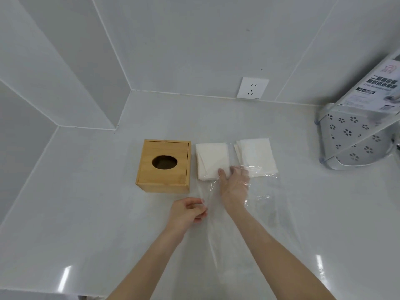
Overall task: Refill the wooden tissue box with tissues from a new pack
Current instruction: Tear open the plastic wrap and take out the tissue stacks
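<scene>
Two fingers of left hand (188, 211) pinched on clear plastic wrap (218, 230), toward counter's (86, 213) near edge. Right hand (234, 182), inside wrap, grasping left tissue stack (211, 160); second stack (256, 155) just beside. Wooden tissue box (164, 165) mid-counter, left of stacks, oval slot up. Open room left and near. Perforated rack (355, 139) at far right edge; label writing unreadable.

bright, even | glare streaks on countertop (65, 276) | wide-angle edge bending
</scene>
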`<state>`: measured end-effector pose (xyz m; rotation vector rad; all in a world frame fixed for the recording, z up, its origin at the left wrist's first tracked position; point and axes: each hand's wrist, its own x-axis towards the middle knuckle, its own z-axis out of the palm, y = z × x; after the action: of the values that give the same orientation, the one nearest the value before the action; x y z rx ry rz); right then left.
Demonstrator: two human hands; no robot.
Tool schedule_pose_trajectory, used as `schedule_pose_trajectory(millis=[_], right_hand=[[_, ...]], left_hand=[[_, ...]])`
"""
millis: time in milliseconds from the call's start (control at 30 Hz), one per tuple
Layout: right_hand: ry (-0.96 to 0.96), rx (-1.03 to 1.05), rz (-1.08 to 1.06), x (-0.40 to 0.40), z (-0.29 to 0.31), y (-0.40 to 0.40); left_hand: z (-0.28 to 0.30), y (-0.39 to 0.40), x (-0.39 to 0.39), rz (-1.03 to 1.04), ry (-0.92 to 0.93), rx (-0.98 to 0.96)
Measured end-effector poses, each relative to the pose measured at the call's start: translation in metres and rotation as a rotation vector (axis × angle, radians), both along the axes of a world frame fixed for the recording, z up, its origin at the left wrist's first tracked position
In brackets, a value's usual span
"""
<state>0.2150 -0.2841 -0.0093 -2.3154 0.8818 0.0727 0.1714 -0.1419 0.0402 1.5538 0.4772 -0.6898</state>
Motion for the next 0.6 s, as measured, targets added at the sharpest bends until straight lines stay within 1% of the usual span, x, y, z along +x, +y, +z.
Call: schedule_pose_trajectory(millis=[133, 233, 333, 400, 500, 600], right_hand=[[0.005, 0.127, -0.115, 0.007, 0.000, 0.001], [-0.116, 0.185, -0.158, 0.001, 0.004, 0.002], [-0.240, 0.347, -0.211, -0.012, 0.018, 0.000], [-0.256, 0.427, -0.242, -0.020, 0.022, -0.004], [-0.294, 0.606, -0.284, -0.035, 0.023, -0.010], [-0.286, 0.778, -0.369, -0.057, 0.029, -0.017]], left_hand=[[0.000, 0.000, 0.002, -0.015, -0.005, 0.007], [-0.001, 0.000, 0.002, -0.014, -0.012, 0.016], [-0.001, -0.002, 0.002, 0.000, -0.029, 0.013], [0.000, -0.001, 0.002, 0.012, -0.037, 0.015], [0.000, 0.001, 0.002, 0.031, -0.047, 0.028], [0.000, 0.004, -0.001, 0.051, -0.064, 0.033]])
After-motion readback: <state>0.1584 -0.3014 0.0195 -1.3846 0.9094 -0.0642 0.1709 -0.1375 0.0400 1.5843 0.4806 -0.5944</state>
